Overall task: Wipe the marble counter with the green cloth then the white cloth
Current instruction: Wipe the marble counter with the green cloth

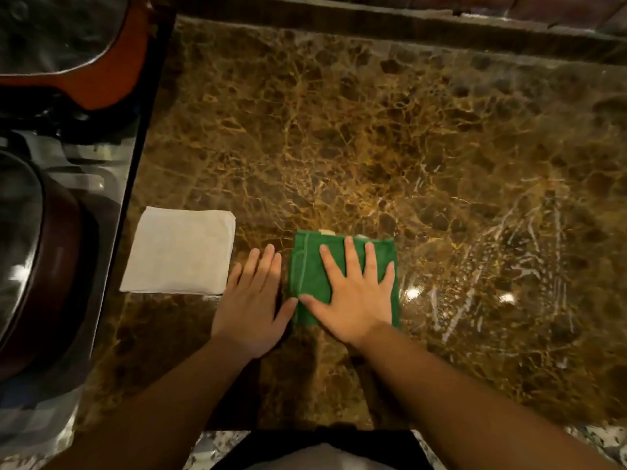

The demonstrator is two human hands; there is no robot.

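— Forearms come in from the bottom edge, bare, both reaching forward over a brown veined marble counter [373, 130]. What should I know first?

— Nearest, the two hands lie side by side. The right hand [353, 300] rests palm down on a folded green cloth [307, 266], fingers spread wide and flat, gripping nothing, thumb stretched out to the left across the cloth's near left edge.

— And the other one?

— The left hand [251, 303] lies flat on bare marble just left of the cloth, fingers straight and loosely together, pointing away from the person. Its thumb tip nearly meets the right thumb; whether they touch is unclear.

— How does the green cloth lie?

— It is a rectangle, its long axis running away from the person, edges roughly square to the counter's front. It sits near the front edge, about centre.

— Anything else?

— A folded white cloth [178, 251] lies flat left of the left hand, beside the counter's left edge. Pale streaks mark the marble to the right. Farther left, beyond the counter, sit dark cookware [40, 239] and an orange-rimmed pan [112, 79], blurred.
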